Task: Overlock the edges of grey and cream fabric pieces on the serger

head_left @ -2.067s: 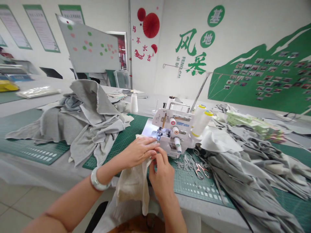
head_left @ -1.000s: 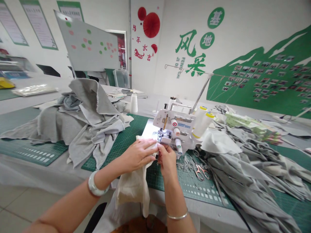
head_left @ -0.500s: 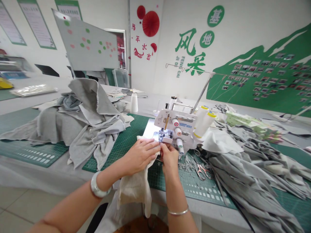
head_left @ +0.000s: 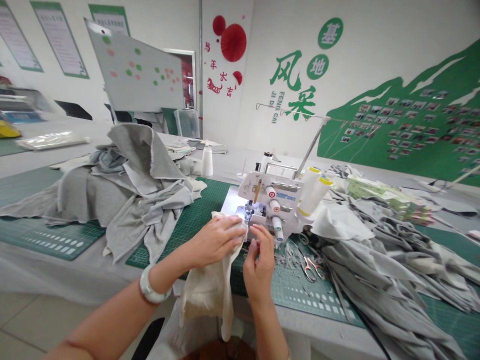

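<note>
A white overlock sewing machine [head_left: 273, 200] stands on a green cutting mat, coloured dials on its front. My left hand [head_left: 217, 239] lies over a cream cloth [head_left: 204, 292] just left of the needle area, fingers stretched and pressing on it. The cloth hangs down over the table's front edge. To the right of the cloth, my right hand [head_left: 260, 255] is raised close to the machine's front, its fingers curled loosely and apart with nothing visible between them.
Grey cloths [head_left: 86, 190] are piled at the left, and more grey cloths [head_left: 375, 280] at the right. Scissors [head_left: 313, 269] lie beside thread scraps. White thread cones [head_left: 315, 192] stand behind the machine, and another cone [head_left: 207, 160] stands left of it.
My right hand has come away from the cloth edge at the needle area, and its fingers have spread. My left hand stays on the cloth. The machine's lamp glow looks dimmer.
</note>
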Motion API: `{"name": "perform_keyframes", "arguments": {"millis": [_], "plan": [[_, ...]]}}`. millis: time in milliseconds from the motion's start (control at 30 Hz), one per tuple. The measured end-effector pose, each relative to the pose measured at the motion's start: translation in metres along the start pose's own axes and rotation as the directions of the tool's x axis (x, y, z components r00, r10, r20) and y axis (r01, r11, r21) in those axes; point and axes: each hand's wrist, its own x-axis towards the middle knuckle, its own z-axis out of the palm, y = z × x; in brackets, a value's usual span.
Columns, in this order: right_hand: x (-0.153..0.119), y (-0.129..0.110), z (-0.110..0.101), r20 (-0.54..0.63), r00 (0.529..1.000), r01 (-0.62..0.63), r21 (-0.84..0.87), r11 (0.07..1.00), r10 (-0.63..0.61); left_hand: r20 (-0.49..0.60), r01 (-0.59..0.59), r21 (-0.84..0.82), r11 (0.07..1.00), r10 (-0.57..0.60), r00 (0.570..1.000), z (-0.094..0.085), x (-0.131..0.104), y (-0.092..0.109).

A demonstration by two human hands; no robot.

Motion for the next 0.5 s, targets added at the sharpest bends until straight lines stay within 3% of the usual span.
{"name": "perform_keyframes", "arguments": {"millis": [67,133,500], "plan": [[-0.002,0.003,-0.004,0.105,0.986,0.138,-0.077,0.987,-0.13,0.001,-0.019,-0.025,1.0,0.019,1.0,0.0,0.0,-0.003],[-0.004,0.008,-0.004,0.173,0.974,0.174,-0.135,0.976,-0.149,0.003,-0.034,-0.059,0.998,0.034,0.999,0.0,0.0,-0.006],[-0.006,0.007,-0.005,0.171,0.972,0.21,-0.318,0.924,-0.162,-0.075,0.019,-0.28,0.96,-0.042,0.996,0.003,-0.002,-0.013]]}}
